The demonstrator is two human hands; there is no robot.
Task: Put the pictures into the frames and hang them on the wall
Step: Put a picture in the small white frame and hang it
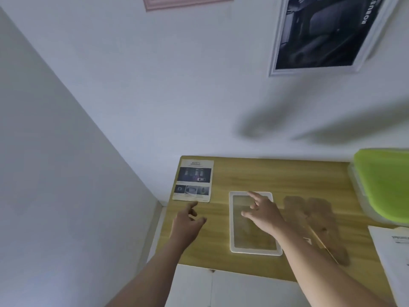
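Observation:
A white picture frame (232, 227) with a clear pane lies flat on the wooden table (254, 173). My right hand (263, 212) hovers over its upper half, fingers spread and empty. To the frame's left, my left hand (188, 220) hangs above the table with loosely bent fingers, holding nothing. A printed picture (193, 180) with dark photos lies at the table's back left corner, just beyond my left hand. On the wall hang a white-framed dark picture (321, 34) at upper right and a pink frame (183, 2) at the top edge.
A green-lidded plastic box (382, 182) sits at the table's right side. A white printed sheet (391, 255) lies at the right front. A white board (212, 284) lies at the table's near edge. Walls meet in a corner on the left.

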